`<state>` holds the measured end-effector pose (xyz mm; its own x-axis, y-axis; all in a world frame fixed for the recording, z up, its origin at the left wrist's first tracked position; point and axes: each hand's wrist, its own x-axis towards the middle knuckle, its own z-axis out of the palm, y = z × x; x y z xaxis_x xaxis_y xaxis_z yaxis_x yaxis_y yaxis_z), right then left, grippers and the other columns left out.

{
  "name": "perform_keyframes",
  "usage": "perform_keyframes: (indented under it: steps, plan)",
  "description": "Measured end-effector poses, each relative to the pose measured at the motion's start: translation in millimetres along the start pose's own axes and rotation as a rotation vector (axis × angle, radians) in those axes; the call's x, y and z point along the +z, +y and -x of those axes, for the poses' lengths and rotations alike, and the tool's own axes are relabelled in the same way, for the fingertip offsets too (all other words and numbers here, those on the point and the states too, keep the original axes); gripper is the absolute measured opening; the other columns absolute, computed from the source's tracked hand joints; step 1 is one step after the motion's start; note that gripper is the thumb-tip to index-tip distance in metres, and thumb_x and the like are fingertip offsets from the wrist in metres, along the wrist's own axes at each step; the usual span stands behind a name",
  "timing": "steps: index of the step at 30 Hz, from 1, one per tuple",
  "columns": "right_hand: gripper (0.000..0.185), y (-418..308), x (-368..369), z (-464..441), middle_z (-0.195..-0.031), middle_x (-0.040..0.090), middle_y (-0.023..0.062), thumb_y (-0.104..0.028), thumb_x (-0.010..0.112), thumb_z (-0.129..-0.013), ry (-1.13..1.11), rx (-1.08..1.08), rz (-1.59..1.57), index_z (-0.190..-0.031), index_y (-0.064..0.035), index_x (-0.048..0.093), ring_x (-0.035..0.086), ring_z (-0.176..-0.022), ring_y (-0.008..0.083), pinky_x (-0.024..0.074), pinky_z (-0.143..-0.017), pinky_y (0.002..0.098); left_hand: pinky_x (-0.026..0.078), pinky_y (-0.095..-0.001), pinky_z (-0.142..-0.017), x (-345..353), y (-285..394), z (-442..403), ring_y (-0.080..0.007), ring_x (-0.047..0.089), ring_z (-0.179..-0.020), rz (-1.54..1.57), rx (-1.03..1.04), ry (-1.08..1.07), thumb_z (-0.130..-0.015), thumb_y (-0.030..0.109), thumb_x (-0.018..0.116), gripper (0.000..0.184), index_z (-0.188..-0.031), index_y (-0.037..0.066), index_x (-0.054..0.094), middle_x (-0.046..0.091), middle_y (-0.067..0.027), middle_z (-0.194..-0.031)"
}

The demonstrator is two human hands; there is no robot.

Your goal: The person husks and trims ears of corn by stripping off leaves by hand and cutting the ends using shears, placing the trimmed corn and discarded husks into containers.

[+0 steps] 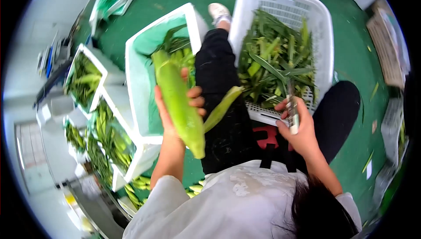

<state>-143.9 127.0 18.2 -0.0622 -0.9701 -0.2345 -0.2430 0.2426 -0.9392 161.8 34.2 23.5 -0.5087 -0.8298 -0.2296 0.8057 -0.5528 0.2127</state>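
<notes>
My left hand is wrapped round an ear of corn in its pale green husk. One loose husk leaf sticks out from the ear towards my right. In my right hand is what looks like a small knife, its tip pointing away from me over the near rim of a white plastic basket. That basket holds a heap of green husk leaves; a few long leaves lie close to the knife's tip. Beyond the corn stands a white foam box lined with green plastic, with more corn inside.
More foam boxes filled with corn stand to the left. Several ears lie low on the left beside me. My legs reach either side of the basket. Husk scraps dot the green floor; crates line the right side.
</notes>
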Motion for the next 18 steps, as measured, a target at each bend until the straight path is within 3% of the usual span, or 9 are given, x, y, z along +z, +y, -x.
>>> perform_keyframes:
  steps: [1, 3, 7, 8, 10, 12, 14, 16, 18]
  plan:
    - [0.046, -11.2, 16.9, -6.5, -0.108, 0.063, 0.0092, 0.0, 0.07, -0.075, -0.035, -0.157, 0.129, -0.117, -0.0008, 0.052, 0.062, -0.092, 0.0209, 0.0503, -0.083, 0.0341, 0.048, -0.041, -0.077, -18.4, 20.3, 28.3, -0.0158, 0.047, -0.079, 0.035, 0.094, 0.011, -0.089, 0.063, 0.054, 0.078, -0.151, 0.022, 0.033, 0.044, -0.0025, -0.096]
    - [0.044, -26.6, 56.2, -24.4, -0.124, 0.06, 0.0164, -0.007, 0.07, -0.076, -0.083, -0.592, 0.341, -0.116, -0.0014, 0.054, 0.061, -0.107, 0.0318, 0.0455, -0.093, 0.0422, 0.049, -0.0402, -0.078, -63.7, 56.9, 100.3, -0.015, 0.05, -0.082, -0.016, 0.244, 0.127, -0.091, 0.058, 0.055, 0.077, -0.15, 0.012, 0.034, 0.048, -0.0025, -0.098]
    - [0.038, -11.3, 123.7, -56.7, -0.12, 0.061, 0.0131, -0.018, 0.071, -0.078, -0.381, -0.821, 0.516, -0.11, -0.0025, 0.057, 0.06, -0.104, 0.0299, 0.0438, -0.086, 0.0411, 0.053, -0.0379, -0.075, -158.8, 61.4, 303.8, -0.0237, 0.06, -0.082, -0.204, 0.692, 1.037, -0.087, 0.056, 0.061, 0.06, -0.117, 0.004, 0.057, 0.062, -0.0101, -0.1]
    - [0.04, -3.9, 123.4, -60.4, -0.115, 0.061, 0.0121, -0.018, 0.074, -0.074, -0.374, -0.848, 0.583, -0.109, -0.0056, 0.059, 0.06, -0.103, 0.0294, 0.0441, -0.087, 0.0411, 0.053, -0.0382, -0.075, -184.8, 48.6, 372.5, -0.0255, 0.061, -0.084, -0.141, 0.734, 1.087, -0.087, 0.053, 0.063, 0.057, -0.116, 0.004, 0.058, 0.064, -0.0106, -0.101]
    - [0.048, 11.5, 102.7, -75.2, -0.107, 0.063, 0.0126, -0.015, 0.078, -0.066, -0.229, -0.795, 0.653, -0.111, -0.0102, 0.063, 0.059, -0.1, 0.0334, 0.0467, -0.086, 0.0443, 0.054, -0.0374, -0.073, -207.3, -5.2, 494.0, -0.0264, 0.062, -0.082, -0.01, 0.955, 1.319, -0.086, 0.05, 0.063, 0.05, -0.11, 0.006, 0.062, 0.067, -0.0112, -0.094]
    - [0.051, 40.1, 73.2, -102.2, -0.109, 0.06, 0.0166, -0.008, 0.071, -0.071, 0.057, -0.42, 0.764, -0.119, -0.004, 0.056, 0.057, -0.102, 0.0379, 0.0466, -0.09, 0.0437, 0.055, -0.0396, -0.068, -192.2, -67.3, 582.7, -0.028, 0.064, -0.082, 0.129, 1.012, 1.622, -0.092, 0.039, 0.058, 0.037, -0.107, 0.007, 0.064, 0.067, -0.0105, -0.093]
    - [0.055, 68.6, 22.2, -129.8, -0.107, 0.059, 0.0192, -0.014, 0.069, -0.079, 0.263, -0.442, 0.786, -0.128, 0.003, 0.049, 0.057, -0.105, 0.036, 0.0443, -0.096, 0.0408, 0.056, -0.0399, -0.072, -188.0, -117.6, 649.5, -0.0287, 0.064, -0.087, 0.249, 1.163, 1.835, -0.093, 0.033, 0.056, 0.034, -0.111, 0.005, 0.062, 0.067, -0.0119, -0.097]
    - [0.055, 115.2, -60.3, -151.5, -0.11, 0.06, 0.0189, -0.022, 0.067, -0.085, 0.314, -0.083, 0.685, -0.129, 0.0054, 0.048, 0.058, -0.103, 0.0313, 0.0439, -0.096, 0.0381, 0.056, -0.0402, -0.076, -202.9, -143.2, 701.3, -0.0294, 0.065, -0.091, 0.348, 1.447, 2.01, -0.094, 0.027, 0.054, 0.032, -0.114, 0.004, 0.061, 0.067, -0.0133, -0.101]
    - [0.054, 94.5, -85.8, -131.5, -0.11, 0.06, 0.0171, -0.029, 0.066, -0.088, 0.18, 0.183, 0.086, -0.127, 0.005, 0.049, 0.06, -0.099, 0.0281, 0.0456, -0.095, 0.0379, 0.057, -0.0405, -0.08, -239.0, -134.7, 715.1, -0.0301, 0.065, -0.095, 0.243, 1.708, 2.068, -0.095, 0.021, 0.052, 0.031, -0.118, 0.002, 0.059, 0.067, -0.0147, -0.105]
